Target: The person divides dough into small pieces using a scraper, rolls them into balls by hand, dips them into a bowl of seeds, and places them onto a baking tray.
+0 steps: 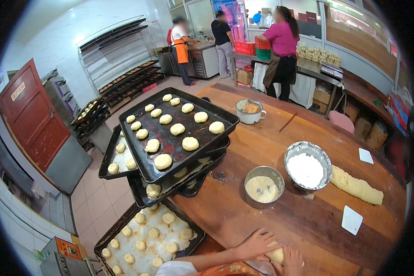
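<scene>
At the near edge of the wooden table, a pale lump of dough [276, 255] lies between my two hands. My left hand [256, 244] comes in from the left and rests its fingers against the dough's left side. My right hand [291, 258] is curled around its right side. The undersides of both hands are hidden. Beyond them stand a metal bowl of pale yellow grains [262, 188] and a larger bowl of white flour [307, 170]. A long roll of dough [358, 185] lies to the right of the flour.
Stacked black baking trays [134, 162] with dough rounds fill the table's left side; another lined tray [145, 232] sits lower, near my left forearm. A white enamel mug [250, 112], a thin stick [288, 122] and a white plastic scraper [352, 220] lie about. Several people work beyond.
</scene>
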`<action>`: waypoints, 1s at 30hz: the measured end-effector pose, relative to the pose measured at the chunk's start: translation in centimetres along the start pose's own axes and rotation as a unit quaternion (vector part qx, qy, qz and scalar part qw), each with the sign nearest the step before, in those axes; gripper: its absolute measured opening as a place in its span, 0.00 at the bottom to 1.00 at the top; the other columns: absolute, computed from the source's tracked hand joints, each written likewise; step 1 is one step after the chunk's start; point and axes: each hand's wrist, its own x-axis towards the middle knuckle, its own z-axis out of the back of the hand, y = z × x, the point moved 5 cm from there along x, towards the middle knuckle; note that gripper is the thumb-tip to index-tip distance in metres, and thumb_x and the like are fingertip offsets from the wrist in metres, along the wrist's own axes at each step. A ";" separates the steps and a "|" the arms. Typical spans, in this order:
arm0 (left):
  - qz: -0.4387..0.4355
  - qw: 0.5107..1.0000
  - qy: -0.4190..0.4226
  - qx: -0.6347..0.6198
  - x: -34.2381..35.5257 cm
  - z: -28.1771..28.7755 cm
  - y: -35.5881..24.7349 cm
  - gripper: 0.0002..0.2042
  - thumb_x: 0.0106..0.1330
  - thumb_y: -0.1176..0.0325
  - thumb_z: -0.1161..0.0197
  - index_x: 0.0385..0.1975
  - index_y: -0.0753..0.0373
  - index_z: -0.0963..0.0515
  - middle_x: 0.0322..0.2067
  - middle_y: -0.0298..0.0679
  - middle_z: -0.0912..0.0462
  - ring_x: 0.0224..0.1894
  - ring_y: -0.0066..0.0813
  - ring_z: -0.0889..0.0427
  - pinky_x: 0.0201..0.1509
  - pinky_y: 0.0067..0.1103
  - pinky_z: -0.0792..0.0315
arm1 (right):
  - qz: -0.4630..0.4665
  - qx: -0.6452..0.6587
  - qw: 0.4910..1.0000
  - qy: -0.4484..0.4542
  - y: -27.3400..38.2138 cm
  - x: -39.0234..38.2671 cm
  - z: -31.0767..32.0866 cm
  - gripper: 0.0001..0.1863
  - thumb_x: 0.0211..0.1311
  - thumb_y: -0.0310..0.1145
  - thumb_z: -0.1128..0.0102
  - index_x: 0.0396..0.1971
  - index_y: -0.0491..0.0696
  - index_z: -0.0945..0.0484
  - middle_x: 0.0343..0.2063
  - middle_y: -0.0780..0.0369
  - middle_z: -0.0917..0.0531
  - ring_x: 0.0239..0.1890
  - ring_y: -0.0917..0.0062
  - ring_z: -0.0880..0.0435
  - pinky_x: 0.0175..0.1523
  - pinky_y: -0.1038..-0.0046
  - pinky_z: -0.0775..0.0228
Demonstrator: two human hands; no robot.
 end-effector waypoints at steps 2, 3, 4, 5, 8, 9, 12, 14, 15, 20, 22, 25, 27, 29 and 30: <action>-0.005 0.999 0.039 -0.008 0.5 -0.9 0.9 0.32 0.47 0.55 0.38 0.54 0.56 0.37 0.46 0.38 0.32 0.52 0.31 0.35 0.50 0.31 0.40 | -0.007 0.011 1.000 0.011 0.1 0.7 1.3 0.31 0.51 0.39 0.43 0.53 0.40 0.39 0.53 0.49 0.36 0.57 0.56 0.41 0.60 0.55 0.53; -0.004 0.998 0.062 -0.004 0.6 -1.1 1.2 0.32 0.46 0.55 0.37 0.54 0.56 0.37 0.46 0.39 0.32 0.52 0.32 0.35 0.49 0.31 0.39 | -0.010 0.020 1.000 0.015 0.3 1.2 2.3 0.31 0.51 0.39 0.43 0.53 0.40 0.39 0.53 0.49 0.36 0.57 0.56 0.41 0.60 0.55 0.53; -0.008 0.996 0.085 -0.005 1.0 -1.2 1.2 0.33 0.45 0.55 0.37 0.54 0.55 0.37 0.45 0.39 0.31 0.52 0.32 0.35 0.48 0.31 0.39 | -0.019 0.024 0.999 0.015 0.5 1.5 3.1 0.31 0.51 0.38 0.43 0.53 0.40 0.39 0.53 0.49 0.36 0.57 0.56 0.41 0.60 0.55 0.53; -0.013 1.000 0.013 0.023 1.2 -0.1 1.1 0.33 0.46 0.55 0.37 0.54 0.55 0.37 0.45 0.39 0.31 0.52 0.33 0.35 0.48 0.31 0.39 | -0.021 0.024 0.999 0.015 0.6 2.0 3.6 0.31 0.51 0.38 0.42 0.53 0.40 0.39 0.53 0.49 0.36 0.57 0.56 0.41 0.60 0.55 0.53; -0.023 0.992 -0.116 0.037 1.5 3.1 1.0 0.32 0.47 0.55 0.37 0.55 0.55 0.37 0.47 0.41 0.30 0.53 0.35 0.33 0.51 0.32 0.39 | -0.038 -0.037 0.998 -0.032 -0.3 2.1 2.5 0.31 0.51 0.39 0.43 0.54 0.41 0.39 0.53 0.49 0.37 0.57 0.56 0.41 0.60 0.53 0.53; -0.015 0.994 -0.105 -0.002 1.5 3.2 1.1 0.32 0.47 0.55 0.36 0.55 0.55 0.36 0.48 0.42 0.30 0.53 0.37 0.33 0.54 0.33 0.39 | -0.022 -0.040 0.999 -0.001 -0.2 2.1 1.5 0.34 0.48 0.39 0.40 0.54 0.42 0.40 0.53 0.50 0.37 0.56 0.57 0.40 0.59 0.52 0.52; 0.003 0.994 -0.079 -0.079 -0.8 1.8 1.6 0.34 0.46 0.55 0.35 0.56 0.57 0.37 0.52 0.45 0.33 0.56 0.41 0.37 0.59 0.37 0.45 | 0.033 -0.059 0.997 0.025 -0.8 1.2 -0.5 0.39 0.43 0.39 0.35 0.57 0.46 0.42 0.55 0.54 0.38 0.57 0.61 0.40 0.58 0.54 0.52; 0.053 0.990 -0.083 -0.103 -1.0 2.4 1.8 0.35 0.47 0.53 0.36 0.56 0.58 0.38 0.54 0.44 0.36 0.58 0.40 0.39 0.60 0.37 0.47 | -0.063 0.063 0.994 0.055 -2.1 1.1 1.0 0.39 0.45 0.42 0.36 0.57 0.45 0.42 0.56 0.53 0.38 0.58 0.61 0.41 0.60 0.57 0.52; 0.071 0.995 -0.067 -0.033 -0.1 3.6 1.5 0.35 0.47 0.51 0.37 0.56 0.59 0.38 0.55 0.43 0.37 0.58 0.38 0.39 0.60 0.36 0.47 | -0.067 0.043 0.997 0.007 -2.0 1.3 2.1 0.39 0.45 0.43 0.37 0.56 0.44 0.42 0.55 0.53 0.37 0.58 0.61 0.41 0.60 0.58 0.51; 0.022 0.997 0.022 -0.064 3.3 1.9 1.7 0.32 0.48 0.53 0.37 0.54 0.54 0.35 0.50 0.39 0.32 0.53 0.35 0.35 0.53 0.32 0.42 | -0.019 -0.026 0.999 0.011 -2.9 2.1 0.4 0.39 0.43 0.45 0.36 0.54 0.41 0.40 0.51 0.54 0.33 0.56 0.63 0.37 0.57 0.61 0.47; -0.004 0.994 0.083 -0.066 3.6 0.8 1.6 0.30 0.48 0.54 0.38 0.54 0.52 0.34 0.49 0.37 0.31 0.51 0.34 0.34 0.51 0.30 0.41 | -0.036 -0.032 0.999 0.002 -2.9 1.4 -0.2 0.38 0.42 0.42 0.35 0.53 0.42 0.39 0.49 0.55 0.31 0.53 0.65 0.35 0.54 0.63 0.45; -0.028 0.989 0.142 -0.032 3.4 -0.2 2.1 0.28 0.49 0.54 0.39 0.53 0.50 0.34 0.47 0.34 0.31 0.49 0.32 0.33 0.49 0.28 0.40 | -0.011 -0.047 0.999 -0.026 -3.7 1.6 -0.9 0.37 0.39 0.39 0.34 0.52 0.42 0.37 0.46 0.57 0.30 0.48 0.67 0.32 0.50 0.66 0.42; -0.048 0.988 0.148 -0.006 3.5 -0.3 2.2 0.27 0.49 0.55 0.40 0.52 0.51 0.33 0.46 0.32 0.31 0.47 0.30 0.33 0.49 0.28 0.40 | 0.012 -0.075 0.996 -0.041 -3.9 1.6 -0.6 0.36 0.38 0.37 0.33 0.51 0.42 0.36 0.46 0.57 0.30 0.48 0.67 0.32 0.50 0.66 0.42; -0.066 0.996 0.037 0.052 3.5 0.9 1.9 0.27 0.49 0.57 0.38 0.52 0.52 0.33 0.48 0.34 0.32 0.49 0.31 0.33 0.52 0.29 0.40 | 0.028 -0.118 0.992 -0.042 -3.7 1.6 0.4 0.36 0.38 0.36 0.34 0.51 0.42 0.36 0.48 0.56 0.31 0.50 0.66 0.33 0.53 0.64 0.43; -0.073 0.994 -0.019 0.081 3.3 1.5 1.6 0.28 0.48 0.58 0.37 0.52 0.53 0.34 0.50 0.35 0.32 0.50 0.32 0.33 0.54 0.29 0.41 | 0.021 -0.124 0.990 -0.066 -3.3 1.7 1.4 0.36 0.40 0.37 0.34 0.52 0.42 0.37 0.50 0.56 0.32 0.52 0.66 0.34 0.54 0.63 0.44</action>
